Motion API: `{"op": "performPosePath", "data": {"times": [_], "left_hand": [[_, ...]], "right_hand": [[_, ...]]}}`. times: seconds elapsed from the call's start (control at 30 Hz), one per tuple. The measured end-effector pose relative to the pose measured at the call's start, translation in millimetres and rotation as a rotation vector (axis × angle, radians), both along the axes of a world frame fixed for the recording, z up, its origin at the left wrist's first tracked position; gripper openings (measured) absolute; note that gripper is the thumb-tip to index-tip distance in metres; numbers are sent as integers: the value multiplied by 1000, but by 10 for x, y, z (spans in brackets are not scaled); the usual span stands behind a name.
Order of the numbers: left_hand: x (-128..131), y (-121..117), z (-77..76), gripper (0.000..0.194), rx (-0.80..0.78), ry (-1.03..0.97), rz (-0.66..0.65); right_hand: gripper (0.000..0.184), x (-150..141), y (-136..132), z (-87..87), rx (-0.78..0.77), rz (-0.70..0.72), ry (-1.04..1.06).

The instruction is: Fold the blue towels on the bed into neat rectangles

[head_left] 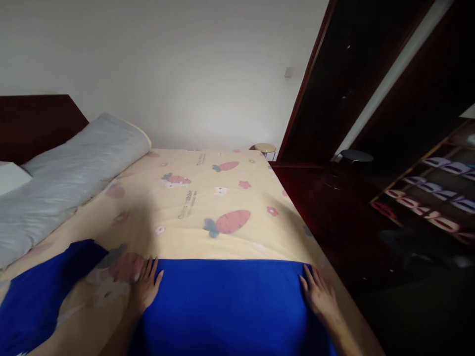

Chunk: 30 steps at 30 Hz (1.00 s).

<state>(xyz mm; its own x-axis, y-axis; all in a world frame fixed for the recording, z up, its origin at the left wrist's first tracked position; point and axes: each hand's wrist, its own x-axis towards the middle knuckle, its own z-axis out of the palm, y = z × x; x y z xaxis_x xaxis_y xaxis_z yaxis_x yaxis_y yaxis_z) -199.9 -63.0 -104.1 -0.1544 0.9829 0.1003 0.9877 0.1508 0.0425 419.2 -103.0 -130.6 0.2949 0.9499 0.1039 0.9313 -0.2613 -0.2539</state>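
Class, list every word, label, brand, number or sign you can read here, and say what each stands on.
"Ch... rabbe", roughly, partly blurred: sideways print on the pale yellow patterned fabric bedsheet.
Finer line beside it: too small to read.
Similar print farther back on the bedsheet: too blurred to read.
Plain bright blue cloth: no readable text.

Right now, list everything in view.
Cloth: two visible parts, blue, bottom centre and left
Sheet: one, patterned cream, beneath cloth
Pillow: at least one, grey, left
Headboard: one, brown, left
Unidentified object: one, white, left
Wall: one, white, background
Wall plate: one, pale, on wall
Stools: two, yellowish and black, right
Panels: two, dark, right
Shoes: several, pink and purple, on rack
Floor: one, dark red, right
Left hand: one, cloth's left corner
Right hand: one, cloth's right corner
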Motion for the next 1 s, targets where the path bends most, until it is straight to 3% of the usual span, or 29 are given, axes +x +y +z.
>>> {"op": "performPosePath", "data": {"times": [0.1,0.17,0.23,0.27,0.3,0.37,0.47,0.53,0.6,0.63,0.67,0.73,0.8,0.9,0.97,1.0], "left_hand": [[937,-221,9,56,120,-40,-99],[1602,-452,-69,56,61,-109,-321],[2013,-693,-160,56,-1,-173,-476],[2073,-803,-193,55,-29,-187,-509],[2026,-904,-213,55,-50,-187,-507],[1649,-1082,-219,54,-72,-135,-402],[709,-1319,-219,57,-55,9,-123],[153,-1449,-241,59,-40,77,-26],[-147,-1525,-242,60,-57,109,-4],[-173,-1539,-219,59,-66,119,-1],[-115,-1538,-178,59,-68,126,-2],[234,-1508,-56,57,-36,125,-21],[805,-1471,70,55,4,78,-88],[1704,-1466,135,54,-58,-75,-227],[2040,-1506,68,54,-121,-142,-294],[2070,-1538,12,55,-139,-155,-293]], "right_hand": [[62,-1028,-79,66,188,117,-8],[54,-1817,-161,56,181,345,56],[51,-2369,-264,11,160,493,87],[51,-2495,-321,-16,145,539,89],[51,-2506,-384,-41,129,552,83],[52,-2205,-535,-88,99,488,51],[59,-1232,-841,-180,74,231,-24],[69,-556,-1047,-251,59,74,-57],[72,-104,-1182,-281,7,40,-50],[73,-6,-1209,-264,-7,31,-53],[72,-6,-1209,-222,-4,25,-62],[70,-290,-1146,-75,46,27,-85],[64,-878,-1053,105,99,99,-73],[58,-1934,-999,281,34,346,53],[58,-2425,-1059,281,-7,482,123],[58,-2537,-1112,248,-23,517,144]]}}
